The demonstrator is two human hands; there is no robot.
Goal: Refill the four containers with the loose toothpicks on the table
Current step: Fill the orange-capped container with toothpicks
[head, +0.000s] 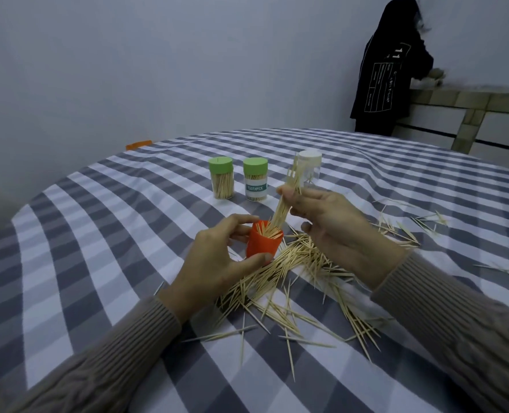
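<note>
My left hand (pixel 217 257) grips an open orange container (pixel 262 244) standing on the checked tablecloth. My right hand (pixel 330 222) pinches a bundle of toothpicks (pixel 286 201), held tilted, with its lower end inside the orange container's mouth. A big pile of loose toothpicks (pixel 292 281) spreads on the cloth just in front of and to the right of the container. Farther back stand two clear containers with green lids, one plain (pixel 221 177) and one labelled TOOTHPICK (pixel 255 179), both holding toothpicks. A clear container with a white lid (pixel 310 166) stands behind the bundle.
The round table (pixel 98 234) carries a grey-and-white checked cloth. Scattered toothpicks (pixel 411 225) lie at the right. An orange object (pixel 138 144) pokes out past the table's far edge. A person in a black top (pixel 390 70) stands at a tiled counter at the back right.
</note>
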